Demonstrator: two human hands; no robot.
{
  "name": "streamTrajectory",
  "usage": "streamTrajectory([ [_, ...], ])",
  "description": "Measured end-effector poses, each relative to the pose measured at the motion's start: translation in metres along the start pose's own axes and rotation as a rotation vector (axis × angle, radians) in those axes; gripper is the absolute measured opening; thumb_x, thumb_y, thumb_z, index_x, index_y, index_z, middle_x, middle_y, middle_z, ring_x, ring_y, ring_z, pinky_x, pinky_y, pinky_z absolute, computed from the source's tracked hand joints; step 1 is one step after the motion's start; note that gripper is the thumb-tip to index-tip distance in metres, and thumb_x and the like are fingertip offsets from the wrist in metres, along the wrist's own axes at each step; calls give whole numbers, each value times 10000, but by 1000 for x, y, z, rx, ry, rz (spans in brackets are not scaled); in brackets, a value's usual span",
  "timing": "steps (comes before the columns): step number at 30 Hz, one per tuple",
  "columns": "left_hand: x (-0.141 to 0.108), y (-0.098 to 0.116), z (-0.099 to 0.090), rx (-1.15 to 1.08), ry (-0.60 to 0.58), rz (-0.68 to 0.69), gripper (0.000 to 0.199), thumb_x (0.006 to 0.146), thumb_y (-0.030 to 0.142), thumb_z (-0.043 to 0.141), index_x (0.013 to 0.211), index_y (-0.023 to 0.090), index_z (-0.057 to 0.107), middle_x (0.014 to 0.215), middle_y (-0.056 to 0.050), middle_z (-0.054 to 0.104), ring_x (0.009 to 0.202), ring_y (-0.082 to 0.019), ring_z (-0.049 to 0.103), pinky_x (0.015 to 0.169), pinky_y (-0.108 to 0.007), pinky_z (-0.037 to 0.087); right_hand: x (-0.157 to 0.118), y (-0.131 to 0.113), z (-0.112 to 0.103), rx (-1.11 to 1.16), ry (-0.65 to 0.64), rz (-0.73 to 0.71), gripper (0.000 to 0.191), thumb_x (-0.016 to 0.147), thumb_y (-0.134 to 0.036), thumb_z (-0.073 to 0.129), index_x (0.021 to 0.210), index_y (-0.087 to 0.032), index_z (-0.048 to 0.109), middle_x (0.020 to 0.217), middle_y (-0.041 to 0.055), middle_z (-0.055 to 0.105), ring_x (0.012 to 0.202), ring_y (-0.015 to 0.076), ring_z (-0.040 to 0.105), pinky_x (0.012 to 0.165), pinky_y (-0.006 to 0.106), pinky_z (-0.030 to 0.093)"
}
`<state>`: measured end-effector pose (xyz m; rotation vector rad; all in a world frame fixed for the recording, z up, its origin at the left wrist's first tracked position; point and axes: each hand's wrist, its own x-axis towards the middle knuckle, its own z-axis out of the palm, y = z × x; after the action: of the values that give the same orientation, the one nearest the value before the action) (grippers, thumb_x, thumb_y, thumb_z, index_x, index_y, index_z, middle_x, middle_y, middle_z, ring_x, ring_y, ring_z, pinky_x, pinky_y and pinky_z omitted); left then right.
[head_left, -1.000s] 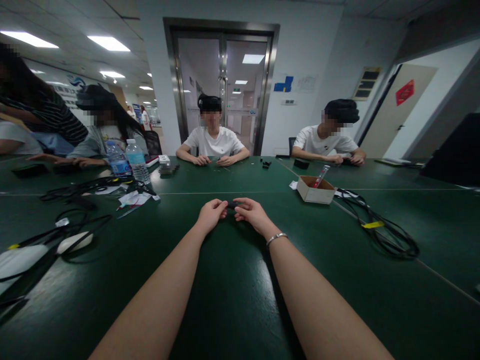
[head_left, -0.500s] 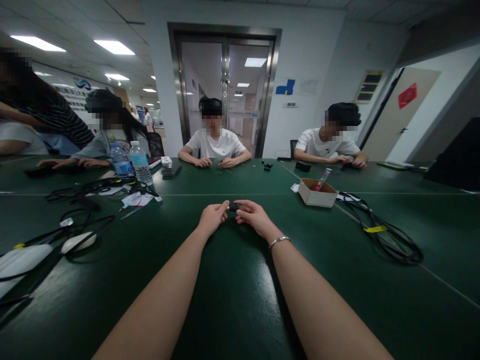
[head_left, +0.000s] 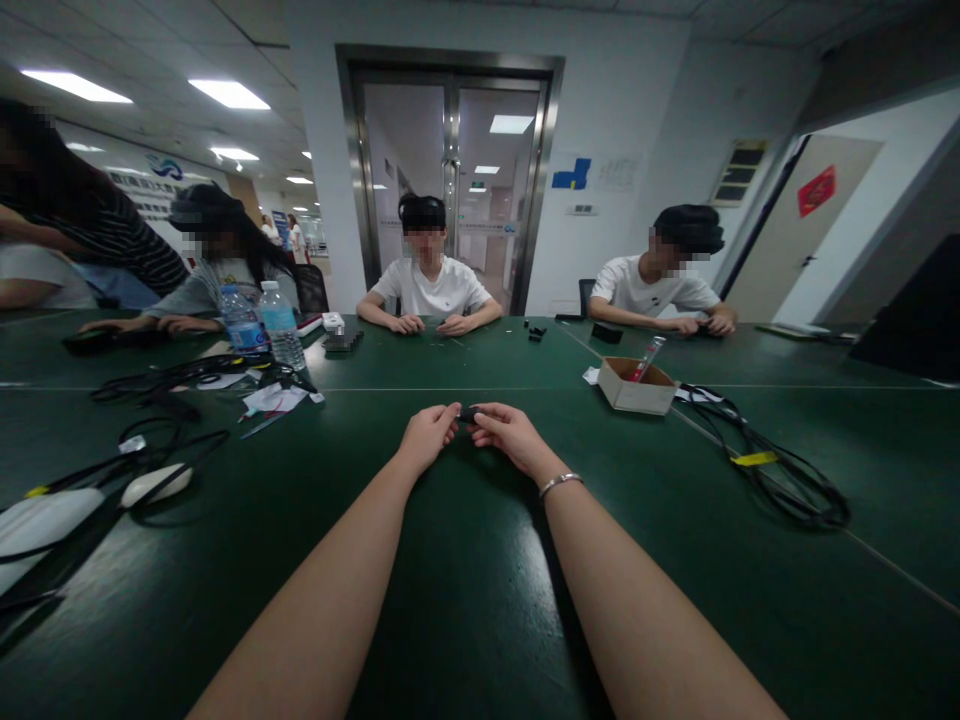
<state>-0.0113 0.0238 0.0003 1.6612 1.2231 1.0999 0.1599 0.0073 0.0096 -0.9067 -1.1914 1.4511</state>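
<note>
To the left of the open box [head_left: 634,397], over the green counter [head_left: 450,580], a small black piece [head_left: 468,414] is held between the left hand [head_left: 429,437] and the right hand [head_left: 512,438]. It looks short, stubby and evenly dark, lying roughly level; finer detail is too small to tell. Both hands' fingers pinch it, one at each end.

An office-type shared workroom is suggested by the long green table [head_left: 450,590] spread across the frame, at which people [head_left: 429,288] in headgear are seated. Steel-framed glass doors [head_left: 405,140] are set into the white wall at upper centre, and a lit corridor is seen through them. At upper left, a tiled ceiling is fitted with panel lights [head_left: 229,95], and a wall is marked with a logo [head_left: 163,167] and lettering.
</note>
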Motion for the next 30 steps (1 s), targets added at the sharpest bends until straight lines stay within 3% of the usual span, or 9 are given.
streamTrajectory([
  [5,-3,1,1,6,-16,31,305,803,472,517,830,176,586,658,6,536,547,-111,505,471,-207,396,0,-2,3,7,55,19,93,846,-157,651,890,-77,631,661,86,665,523,107,608,507,178,529],
  [9,-4,1,1,61,38,197,230,780,335,586,977,223,622,796,-2,584,599,-99,528,546,-211,420,-1,-3,4,23,61,17,173,884,-229,614,782,-90,606,620,89,651,488,107,584,452,174,494],
  [11,-4,1,1,43,39,228,262,785,344,591,1015,225,626,832,-13,598,618,-101,539,570,-218,426,-2,-4,4,18,58,15,210,889,-256,608,753,-97,593,615,90,648,481,104,576,430,165,473],
  [14,-5,3,2,-16,4,174,317,844,429,498,1028,201,619,790,-25,606,622,-120,554,570,-234,429,-2,-5,4,-9,45,23,206,868,-257,637,744,-97,597,620,87,648,486,101,573,426,158,464],
  [19,-4,5,2,29,66,200,257,817,322,523,1025,203,617,845,-26,616,742,-133,562,669,-239,431,-1,-4,4,-23,34,25,170,875,-205,614,751,-88,610,605,77,637,475,92,558,433,155,464],
  [24,-2,3,2,18,-6,93,313,866,376,406,988,188,624,647,4,548,573,-123,484,557,-236,375,-2,-3,3,-17,25,23,132,865,-187,621,782,-84,618,617,77,639,494,95,570,453,157,476],
  [30,0,1,1,-32,22,86,318,860,349,398,985,175,633,699,-19,568,617,-130,500,549,-230,374,-2,-4,4,-25,25,27,98,865,-167,614,816,-82,614,622,79,643,505,98,578,462,157,486],
])
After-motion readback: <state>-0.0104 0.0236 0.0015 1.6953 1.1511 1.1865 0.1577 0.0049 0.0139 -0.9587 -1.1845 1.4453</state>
